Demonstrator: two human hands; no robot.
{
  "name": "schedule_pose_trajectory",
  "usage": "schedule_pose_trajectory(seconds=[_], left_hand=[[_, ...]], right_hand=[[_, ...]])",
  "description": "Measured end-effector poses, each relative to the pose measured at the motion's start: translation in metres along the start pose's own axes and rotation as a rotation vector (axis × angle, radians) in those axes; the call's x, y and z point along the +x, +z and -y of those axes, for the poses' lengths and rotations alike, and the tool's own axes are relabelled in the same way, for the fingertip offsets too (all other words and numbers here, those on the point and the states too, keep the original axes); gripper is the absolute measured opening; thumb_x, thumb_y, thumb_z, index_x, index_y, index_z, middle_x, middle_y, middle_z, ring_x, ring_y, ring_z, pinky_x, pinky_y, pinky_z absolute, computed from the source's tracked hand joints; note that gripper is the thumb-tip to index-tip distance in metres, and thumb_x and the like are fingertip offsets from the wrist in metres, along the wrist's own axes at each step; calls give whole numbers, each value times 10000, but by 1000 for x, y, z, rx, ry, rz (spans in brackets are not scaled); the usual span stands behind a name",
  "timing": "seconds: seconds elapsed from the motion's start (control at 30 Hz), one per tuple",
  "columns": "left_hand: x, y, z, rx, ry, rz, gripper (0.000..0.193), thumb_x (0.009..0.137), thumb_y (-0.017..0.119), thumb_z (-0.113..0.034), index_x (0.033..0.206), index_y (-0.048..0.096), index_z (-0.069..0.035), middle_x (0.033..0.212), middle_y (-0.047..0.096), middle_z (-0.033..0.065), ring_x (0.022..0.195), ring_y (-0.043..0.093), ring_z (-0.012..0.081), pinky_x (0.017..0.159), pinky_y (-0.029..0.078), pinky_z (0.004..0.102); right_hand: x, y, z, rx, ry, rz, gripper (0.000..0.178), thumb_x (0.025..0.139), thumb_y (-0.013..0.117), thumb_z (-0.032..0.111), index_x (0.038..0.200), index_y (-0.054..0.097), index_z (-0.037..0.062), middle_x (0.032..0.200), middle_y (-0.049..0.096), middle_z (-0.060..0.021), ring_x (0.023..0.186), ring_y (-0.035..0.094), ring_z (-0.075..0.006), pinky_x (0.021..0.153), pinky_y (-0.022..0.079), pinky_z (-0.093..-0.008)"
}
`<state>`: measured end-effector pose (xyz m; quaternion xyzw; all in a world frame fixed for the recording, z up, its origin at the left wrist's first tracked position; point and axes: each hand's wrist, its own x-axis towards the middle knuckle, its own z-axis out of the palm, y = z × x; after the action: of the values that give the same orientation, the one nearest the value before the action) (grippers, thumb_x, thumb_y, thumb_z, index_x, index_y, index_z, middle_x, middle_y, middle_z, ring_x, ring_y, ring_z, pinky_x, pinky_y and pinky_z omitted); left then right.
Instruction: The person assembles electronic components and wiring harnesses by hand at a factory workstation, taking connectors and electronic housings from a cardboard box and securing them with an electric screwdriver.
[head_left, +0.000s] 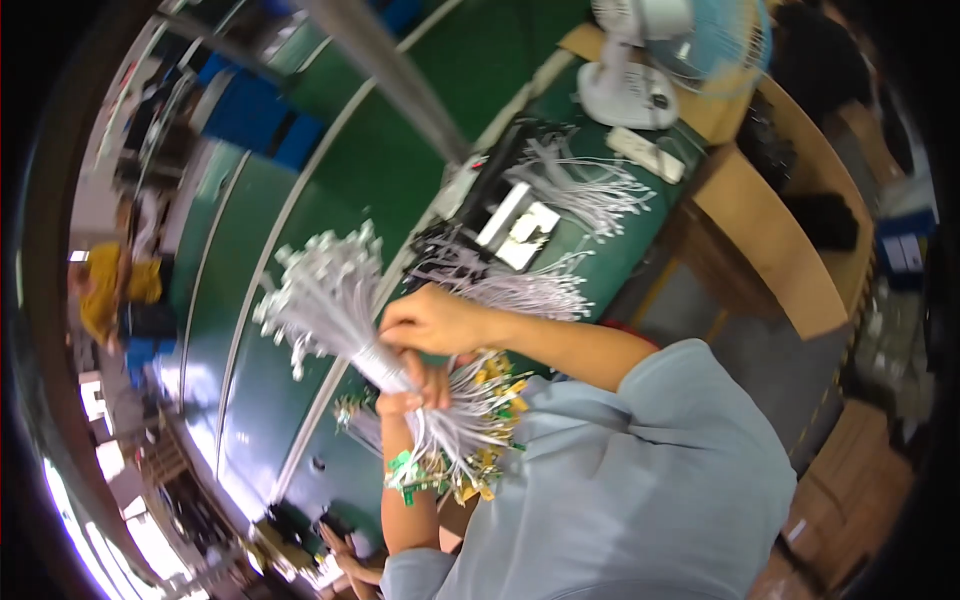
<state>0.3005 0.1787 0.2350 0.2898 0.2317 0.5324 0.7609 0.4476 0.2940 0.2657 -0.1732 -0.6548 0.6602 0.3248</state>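
Note:
A thick bundle of white cables (345, 300) is held across in front of my body. White connector ends fan out at its far left end; small green and yellow pieces (485, 395) hang at the end nearest my shirt. My left hand (415, 388) is wrapped round the middle of the bundle. Just above it, my right hand (430, 320) has its fingers bent and pressed together against the bundle's side. Whether a tie or band is between those fingers is too small to make out.
More white cables (525, 290) lie in loose bunches on the green table (625, 235), beside a white box (525, 235). Behind them stands a fan (630, 90). An open cardboard box (775, 240) is at the right. A metal post (395, 75) rises ahead; a person in yellow (105, 285) is far left.

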Motion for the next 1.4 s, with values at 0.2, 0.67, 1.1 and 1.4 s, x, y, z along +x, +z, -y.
schedule_pose_trajectory(seconds=[0.2, 0.67, 1.1, 1.4], left_hand=[[4, 11, -8, 68, -38, -108, 251, 622, 629, -59, 833, 500, -16, 603, 531, 116, 541, 541, 256, 548, 515, 383], [-9, 13, -29, 2077, -88, -202, 535, 682, 729, -148, 1176, 568, -23, 1045, 644, 181, 997, 604, 305, 923, 438, 403], [-24, 54, -99, 1685, 72, -933, 276, 633, 680, -165, 881, 607, -67, 792, 658, 162, 761, 624, 370, 914, 345, 483], [-34, 42, -84, 2350, -17, -89, 292, 565, 707, -151, 824, 578, -108, 735, 623, 66, 781, 626, 274, 979, 311, 559]], right_hand=[[-14, -13, 6, -99, -70, -73, 166, 827, 584, 158, 854, 624, -1, 729, 659, -152, 675, 660, -260, 612, 510, -331], [43, 24, 109, -957, -479, -3, 126, 682, 589, 150, 648, 594, 29, 692, 651, -167, 644, 669, -271, 487, 507, -421], [-42, -42, 105, -540, 35, 1168, 160, 818, 564, 167, 781, 541, 14, 724, 567, -156, 690, 579, -327, 642, 467, -423], [147, -44, 114, 414, -6, -190, 195, 887, 532, 89, 972, 540, -87, 964, 598, -202, 910, 655, -321, 787, 558, -402]])
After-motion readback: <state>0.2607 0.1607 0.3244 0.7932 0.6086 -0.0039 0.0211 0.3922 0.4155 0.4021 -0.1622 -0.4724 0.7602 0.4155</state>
